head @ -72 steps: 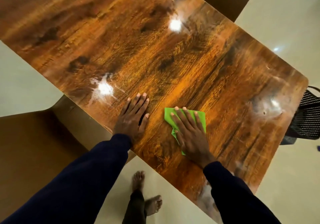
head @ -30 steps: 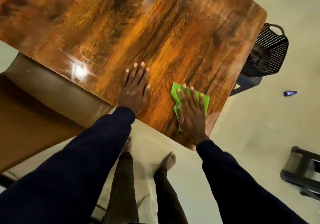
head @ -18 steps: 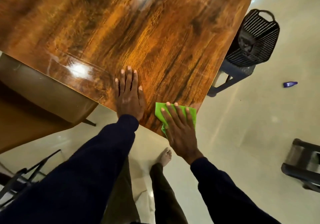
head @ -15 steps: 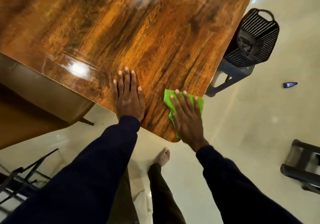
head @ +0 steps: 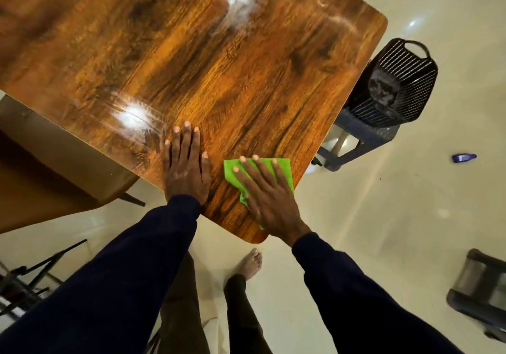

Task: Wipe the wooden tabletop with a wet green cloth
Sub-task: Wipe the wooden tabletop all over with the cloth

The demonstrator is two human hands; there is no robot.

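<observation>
The glossy wooden tabletop (head: 219,66) fills the upper left, its near right corner just below my hands. A folded green cloth (head: 283,169) lies flat on that corner, close to the right edge. My right hand (head: 267,197) presses down on the cloth with fingers spread, covering most of it. My left hand (head: 186,166) rests flat on the bare wood beside it, fingers together, holding nothing. Both arms wear dark blue sleeves.
A black slatted basket (head: 394,82) sits on a dark stool (head: 356,140) right of the table. A brown chair (head: 41,178) stands at the left. A small purple bottle (head: 464,157) lies on the floor, and another dark stool (head: 482,285) sits low right. My bare foot (head: 249,263) is under the corner.
My right hand has slid the cloth along the near edge to the table's right corner. My left hand has shifted with it, staying flat on the wood.
</observation>
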